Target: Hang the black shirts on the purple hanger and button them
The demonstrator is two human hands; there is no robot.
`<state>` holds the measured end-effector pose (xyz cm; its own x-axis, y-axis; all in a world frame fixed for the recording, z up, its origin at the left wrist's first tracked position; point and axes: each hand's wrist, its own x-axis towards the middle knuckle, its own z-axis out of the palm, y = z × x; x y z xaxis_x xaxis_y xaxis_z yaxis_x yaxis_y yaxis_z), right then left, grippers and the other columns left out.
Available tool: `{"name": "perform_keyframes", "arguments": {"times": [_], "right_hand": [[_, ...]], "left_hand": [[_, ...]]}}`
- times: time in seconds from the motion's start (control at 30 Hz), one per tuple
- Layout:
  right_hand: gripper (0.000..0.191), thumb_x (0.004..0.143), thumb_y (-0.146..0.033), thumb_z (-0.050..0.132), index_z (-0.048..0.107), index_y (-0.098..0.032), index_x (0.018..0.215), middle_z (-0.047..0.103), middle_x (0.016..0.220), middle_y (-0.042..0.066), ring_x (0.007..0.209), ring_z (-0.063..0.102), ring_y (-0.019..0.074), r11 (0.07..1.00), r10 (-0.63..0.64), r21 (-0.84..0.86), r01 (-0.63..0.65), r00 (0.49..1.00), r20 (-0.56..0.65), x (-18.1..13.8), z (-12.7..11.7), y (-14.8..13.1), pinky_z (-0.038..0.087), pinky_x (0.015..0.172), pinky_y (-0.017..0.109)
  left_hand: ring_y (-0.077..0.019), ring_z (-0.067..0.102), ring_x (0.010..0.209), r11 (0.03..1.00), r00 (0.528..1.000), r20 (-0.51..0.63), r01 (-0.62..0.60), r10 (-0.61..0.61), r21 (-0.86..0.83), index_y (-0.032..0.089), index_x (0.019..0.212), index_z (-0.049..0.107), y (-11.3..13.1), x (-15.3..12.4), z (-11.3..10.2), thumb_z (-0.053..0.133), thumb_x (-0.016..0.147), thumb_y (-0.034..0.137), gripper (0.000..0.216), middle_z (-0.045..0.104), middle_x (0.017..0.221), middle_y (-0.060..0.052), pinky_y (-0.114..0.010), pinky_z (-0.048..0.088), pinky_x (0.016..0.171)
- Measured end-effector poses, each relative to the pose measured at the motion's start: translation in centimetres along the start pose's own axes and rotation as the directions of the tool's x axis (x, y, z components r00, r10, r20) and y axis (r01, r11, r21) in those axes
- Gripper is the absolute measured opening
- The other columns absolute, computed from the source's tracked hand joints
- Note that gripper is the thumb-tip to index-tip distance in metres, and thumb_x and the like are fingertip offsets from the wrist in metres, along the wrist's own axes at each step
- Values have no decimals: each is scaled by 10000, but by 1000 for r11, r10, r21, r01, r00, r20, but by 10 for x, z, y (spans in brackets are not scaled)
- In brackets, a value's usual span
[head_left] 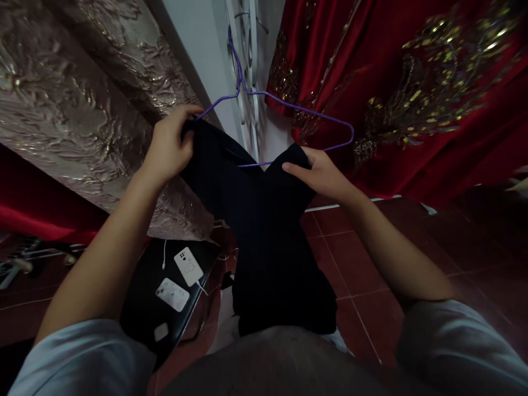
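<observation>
A dark navy garment (272,236) hangs down in front of me, partly on a purple wire hanger (289,103). Its left shoulder lies over the hanger's left end, where my left hand (171,143) pinches cloth and hanger together. My right hand (322,173) grips the other shoulder of the garment, thumb on top. That shoulder sits inward of the hanger's right end, which sticks out bare. The hanger's lower bar shows through the neck opening. At the top, its hook meets a white metal rack (249,71).
A beige embossed cloth (103,93) hangs at left, and red cloth with gold sequins (391,99) at right. Below left, a black seat (144,280) carries a white phone (188,266) on a cable, another phone (172,295) and a small white case (161,331). The floor (355,258) is red tile.
</observation>
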<state>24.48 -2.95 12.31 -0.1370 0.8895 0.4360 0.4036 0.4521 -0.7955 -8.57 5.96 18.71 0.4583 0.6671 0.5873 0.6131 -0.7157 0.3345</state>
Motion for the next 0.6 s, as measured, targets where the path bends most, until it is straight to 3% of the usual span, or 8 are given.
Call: {"name": "perform_keyframes", "arguments": {"times": [0.1, 0.2, 0.27, 0.33, 0.37, 0.47, 0.53, 0.6], "right_hand": [[533, 794, -394, 799, 628, -252, 1278, 668, 930, 36, 834, 641, 215, 989, -106, -112, 98, 992, -67, -10, -28, -4, 550, 793, 384], [927, 711, -335, 867, 428, -257, 1525, 638, 836, 10, 700, 596, 193, 974, -171, -185, 131, 959, -224, -10, -68, 2, 519, 697, 380], [771, 719, -356, 870, 560, -243, 1416, 630, 806, 13, 685, 577, 181, 960, -185, -258, 109, 939, -291, -5, -94, 6, 493, 668, 369], [364, 775, -419, 836, 730, -211, 1055, 634, 775, 35, 679, 573, 170, 951, -122, -305, 40, 960, -253, 1, -112, 4, 476, 638, 356], [290, 800, -459, 815, 728, -195, 881, 635, 749, 45, 663, 570, 162, 957, -63, -289, 1, 977, -204, 3, -117, 2, 466, 613, 347], [438, 807, -591, 782, 671, -179, 707, 653, 725, 76, 633, 579, 160, 993, 58, -100, -67, 994, -90, 12, -115, -10, 454, 555, 336], [506, 833, -674, 718, 654, -189, 701, 662, 740, 90, 641, 598, 177, 998, 67, 13, -66, 993, -101, 24, -100, -16, 474, 554, 350], [555, 904, -726, 583, 653, -207, 722, 658, 741, 98, 670, 621, 208, 1000, 26, -5, -27, 986, -164, 40, -80, -17, 503, 576, 377]], "left_hand": [[-257, 549, 1272, 999, 996, 77, 41, -41, -7, 231, 1259, 617, -12, 5, 2, 552, 910, 321, 367, 645, 1307, -30, -468, 359, 1181], [-276, 546, 1259, 998, 995, 84, 63, -60, -30, 249, 1232, 637, -14, 6, 3, 583, 903, 410, 370, 655, 1267, -34, -473, 354, 1169], [-284, 540, 1247, 996, 993, 91, 77, -72, -55, 264, 1185, 654, -9, 6, 2, 609, 891, 477, 366, 662, 1209, -39, -464, 358, 1154], [-281, 529, 1235, 994, 994, 75, 88, -83, -68, 257, 1148, 659, -4, 5, 1, 593, 901, 550, 389, 660, 1152, -40, -458, 365, 1136], [-274, 520, 1232, 994, 995, 47, 90, -87, -66, 244, 1137, 658, -3, 4, 0, 571, 914, 584, 416, 657, 1133, -36, -457, 365, 1130], [-243, 494, 1239, 995, 993, -68, 93, -95, -40, 195, 1118, 649, -5, 4, -2, 515, 940, 657, 513, 647, 1121, -13, -442, 355, 1116], [-220, 504, 1228, 991, 984, -126, 121, -128, -59, 173, 1118, 628, -12, 7, 2, 498, 942, 692, 563, 648, 1136, 4, -422, 354, 1094], [-199, 525, 1196, 980, 969, -165, 168, -184, -105, 146, 1127, 592, -17, 14, 10, 465, 943, 727, 622, 650, 1135, 9, -399, 366, 1057]]}}
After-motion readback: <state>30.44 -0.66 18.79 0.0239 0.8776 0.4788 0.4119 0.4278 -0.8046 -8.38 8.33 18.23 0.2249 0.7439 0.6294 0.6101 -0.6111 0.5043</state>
